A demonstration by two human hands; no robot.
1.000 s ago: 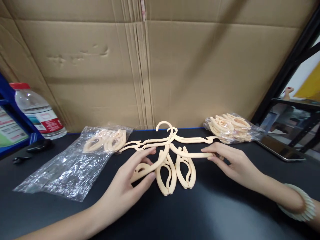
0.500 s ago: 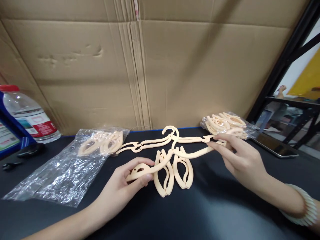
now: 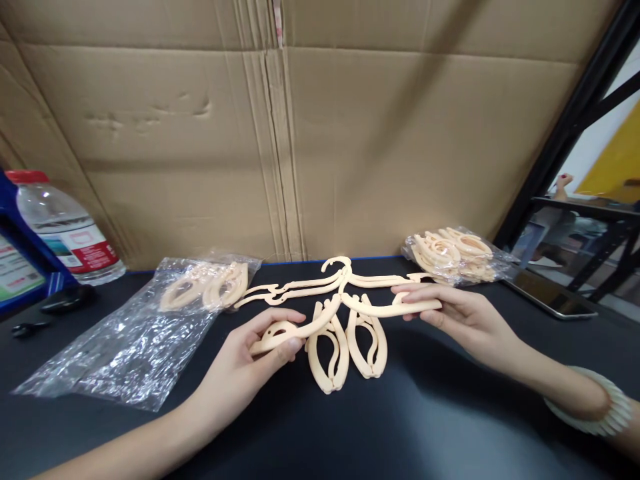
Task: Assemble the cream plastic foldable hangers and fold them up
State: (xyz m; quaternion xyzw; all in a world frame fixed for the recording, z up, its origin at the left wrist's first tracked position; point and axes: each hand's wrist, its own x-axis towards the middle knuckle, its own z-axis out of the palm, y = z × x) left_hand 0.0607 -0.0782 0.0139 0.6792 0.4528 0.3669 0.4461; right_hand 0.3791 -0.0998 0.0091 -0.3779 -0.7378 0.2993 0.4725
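Observation:
A cream plastic folding hanger is held with both arms spread outward. My left hand is closed on its left arm, thumb in front and fingers behind. My right hand grips the right arm near its tip, thumb below and fingers above and behind. Under the held hanger lie two folded hangers, a left one and a right one. Behind it, unfolded cream hangers lie stretched across the table, their middle partly covered by the held one.
On the left, a clear plastic bag has hanger pieces inside, beside a water bottle and a black mouse-like object. At right are another bag of hangers and a phone. A cardboard wall stands behind.
My right hand has shifted left and slightly down along the right arm, and that arm's end now shows in front of the fingers. My left hand keeps its hold.

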